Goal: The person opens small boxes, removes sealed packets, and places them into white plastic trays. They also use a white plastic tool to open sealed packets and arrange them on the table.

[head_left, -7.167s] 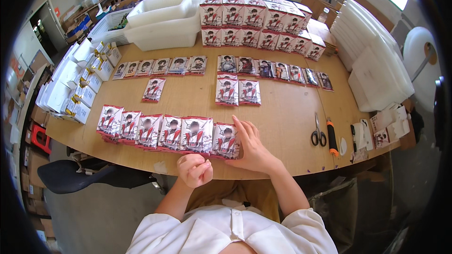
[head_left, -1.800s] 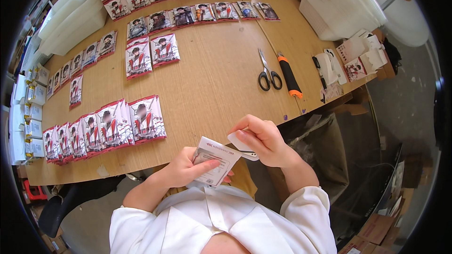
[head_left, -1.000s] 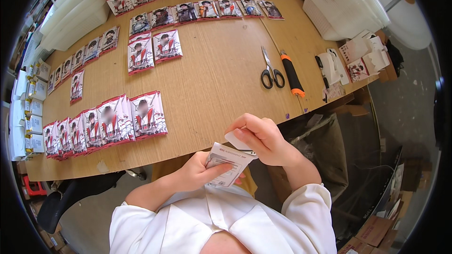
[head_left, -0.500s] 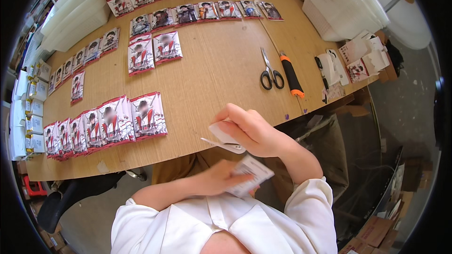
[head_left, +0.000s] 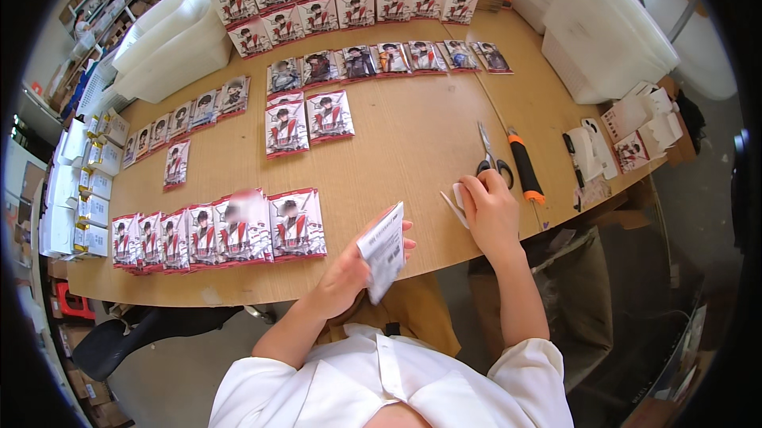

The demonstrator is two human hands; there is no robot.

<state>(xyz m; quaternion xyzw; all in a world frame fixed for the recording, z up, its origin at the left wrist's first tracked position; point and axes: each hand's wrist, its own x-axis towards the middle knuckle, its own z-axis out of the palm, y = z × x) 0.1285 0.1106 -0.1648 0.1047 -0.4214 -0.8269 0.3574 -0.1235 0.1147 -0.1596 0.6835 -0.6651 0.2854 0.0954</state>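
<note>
My left hand is closed on a red-edged card pack, held tilted with its printed back showing, at the table's front edge. My right hand is closed on a small white tool, low over the table just in front of the black-handled scissors. An orange-and-black tool lies to the right of that hand. Overlapping red-and-white character packs form a row left of my left hand. Two more piles lie farther back, behind which runs a row of assorted character packs.
Stacked printed boxes stand along the back of the wooden table. White plastic bins and small white cartons are at the left. More bins, markers and opened packaging are at the right. A person is in the background.
My right hand has moved right and away from me with the white tool. My left hand has raised and tilted the pack, separating it from the tool. The view has shifted, showing more background.
</note>
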